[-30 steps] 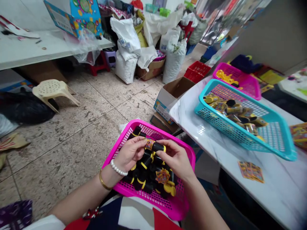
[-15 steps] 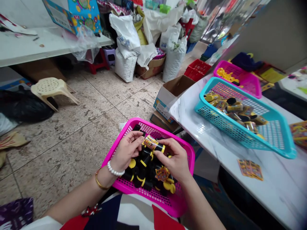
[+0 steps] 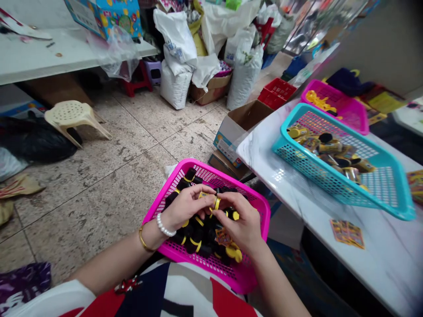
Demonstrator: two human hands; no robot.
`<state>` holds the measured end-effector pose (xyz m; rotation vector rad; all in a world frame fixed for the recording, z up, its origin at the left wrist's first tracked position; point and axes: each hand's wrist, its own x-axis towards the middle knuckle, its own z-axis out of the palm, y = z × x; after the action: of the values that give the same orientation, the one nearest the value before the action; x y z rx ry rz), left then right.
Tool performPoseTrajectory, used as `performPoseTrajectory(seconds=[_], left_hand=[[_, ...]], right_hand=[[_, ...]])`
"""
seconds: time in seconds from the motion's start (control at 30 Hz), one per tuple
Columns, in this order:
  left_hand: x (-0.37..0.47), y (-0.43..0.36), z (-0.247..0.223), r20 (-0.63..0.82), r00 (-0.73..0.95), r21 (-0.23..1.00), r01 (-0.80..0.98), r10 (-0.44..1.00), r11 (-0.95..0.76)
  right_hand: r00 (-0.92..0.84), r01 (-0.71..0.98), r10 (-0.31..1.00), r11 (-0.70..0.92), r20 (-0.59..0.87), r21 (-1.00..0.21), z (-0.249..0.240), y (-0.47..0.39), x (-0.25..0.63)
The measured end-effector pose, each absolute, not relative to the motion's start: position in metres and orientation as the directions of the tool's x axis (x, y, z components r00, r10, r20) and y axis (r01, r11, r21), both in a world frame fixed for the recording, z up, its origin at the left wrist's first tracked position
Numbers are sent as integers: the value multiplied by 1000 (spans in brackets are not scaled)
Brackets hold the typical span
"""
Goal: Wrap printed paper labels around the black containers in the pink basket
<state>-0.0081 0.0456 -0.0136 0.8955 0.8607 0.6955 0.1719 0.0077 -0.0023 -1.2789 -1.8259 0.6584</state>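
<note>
Both hands meet over a pink basket point(image 3: 246, 281) in front of my body. My left hand point(image 3: 190, 206) closes its fingers on the labelled end of a small black-and-yellow cylinder point(image 3: 217, 203). From the other side, my right hand point(image 3: 243, 218) pinches the cylinder's black and yellow end between thumb and fingers. My fingers cover much of it. Below, the basket holds many black cylinders point(image 3: 190, 174) with yellow rings, some yellow round pieces point(image 3: 234, 253) and a few printed orange labels point(image 3: 223, 236).
On the marbled table point(image 3: 294, 193) at right stands a turquoise basket point(image 3: 343, 189) of labelled cylinders. Near it lie printed labels point(image 3: 346, 233). Behind is another pink basket point(image 3: 361, 121) with yellow pieces. Cartons point(image 3: 228, 141), white sacks point(image 3: 176, 83) and a cream stool point(image 3: 71, 114) stand on the floor.
My left hand has moved right and now grips the cylinder's labelled end, which showed openly before. The hands are closer together, and the view has shifted slightly.
</note>
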Motion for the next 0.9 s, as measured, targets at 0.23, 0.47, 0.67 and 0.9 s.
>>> performPoseTrajectory(seconds=[0.23,0.47,0.67,0.9], left_hand=[[-12,44,-16,-164,454,968,-95,876,231],[-11,45,-14,-321,579,874,-122,749,470],[-5,38,-19,-340,628,740,-281,700,611],[0,33,-20,-468,593,670,-245,655,701]], right_hand=[[-8,213,1000,24,23,-977,-20,7,165],[-210,-99,966,-171,-148,-980,-14,12,173],[-110,-149,989,-110,-94,-983,-21,11,172],[-80,-6,991,109,109,-994,-18,7,169]])
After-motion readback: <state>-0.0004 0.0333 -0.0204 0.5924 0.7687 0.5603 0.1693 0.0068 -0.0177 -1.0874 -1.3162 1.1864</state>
